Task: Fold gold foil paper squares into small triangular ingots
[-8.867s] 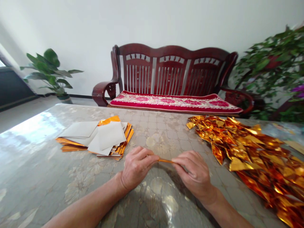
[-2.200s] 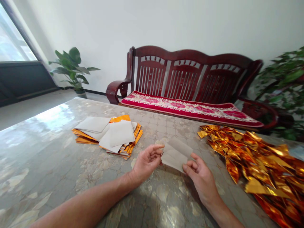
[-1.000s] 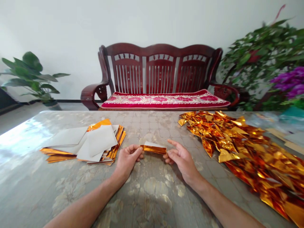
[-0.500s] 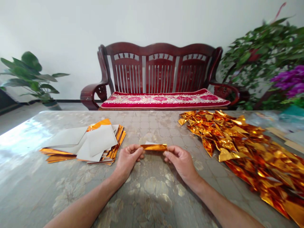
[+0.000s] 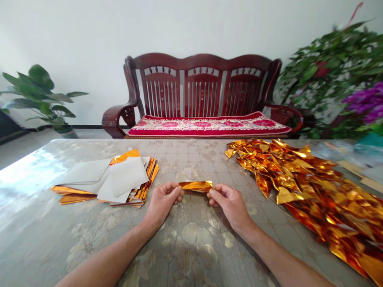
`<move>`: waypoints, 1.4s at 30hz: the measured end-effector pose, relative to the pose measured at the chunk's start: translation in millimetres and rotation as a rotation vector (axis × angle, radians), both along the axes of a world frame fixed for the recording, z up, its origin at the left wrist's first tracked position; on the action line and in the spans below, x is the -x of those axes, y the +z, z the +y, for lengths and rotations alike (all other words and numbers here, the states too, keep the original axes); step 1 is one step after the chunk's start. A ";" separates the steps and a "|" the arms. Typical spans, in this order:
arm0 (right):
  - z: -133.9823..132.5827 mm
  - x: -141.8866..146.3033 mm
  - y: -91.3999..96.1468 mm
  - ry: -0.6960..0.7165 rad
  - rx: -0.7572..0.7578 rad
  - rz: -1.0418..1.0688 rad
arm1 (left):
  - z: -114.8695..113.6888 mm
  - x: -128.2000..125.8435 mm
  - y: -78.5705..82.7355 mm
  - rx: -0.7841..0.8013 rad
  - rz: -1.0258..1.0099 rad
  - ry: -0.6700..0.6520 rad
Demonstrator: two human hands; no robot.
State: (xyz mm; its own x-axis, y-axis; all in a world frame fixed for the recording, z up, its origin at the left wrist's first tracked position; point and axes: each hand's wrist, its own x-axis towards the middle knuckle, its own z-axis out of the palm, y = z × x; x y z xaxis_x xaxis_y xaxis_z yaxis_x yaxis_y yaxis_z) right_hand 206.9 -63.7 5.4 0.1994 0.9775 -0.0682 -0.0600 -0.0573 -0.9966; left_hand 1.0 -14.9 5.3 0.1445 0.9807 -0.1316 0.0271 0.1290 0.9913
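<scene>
Between my two hands a narrow folded piece of gold foil paper [image 5: 196,185] is held level just above the table. My left hand [image 5: 164,199] pinches its left end between thumb and fingers. At the opposite end my right hand [image 5: 228,202] grips it the same way. To the left lies a stack of foil paper sheets [image 5: 127,177], mostly with the pale side up and orange-gold edges showing. A large heap of folded gold foil pieces [image 5: 302,183] spreads over the right side of the table.
The table [image 5: 191,247] has a shiny patterned cover. Clear plastic [image 5: 326,150] and tan cardboard [image 5: 350,168] lie at the far right. Behind the table stands a dark red wooden bench [image 5: 202,91] with a flowered cushion [image 5: 206,124]. Potted plants [image 5: 42,95] flank it.
The white part showing behind the gold strip has shrunk to a sliver, and the strip's lower edge now bows open slightly. Both hands have stayed nearly in place.
</scene>
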 end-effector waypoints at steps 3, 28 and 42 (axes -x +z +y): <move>0.1 -0.9 0.8 -0.018 0.002 0.030 | 0.7 1.3 -5.2 -0.065 0.035 -0.043; 0.9 -4.3 1.3 -0.034 -0.026 -0.083 | 0.7 1.7 -5.2 -0.254 0.177 0.067; 1.8 -9.5 0.1 -0.027 -0.029 -0.138 | 0.5 0.4 -5.3 -0.220 0.108 0.036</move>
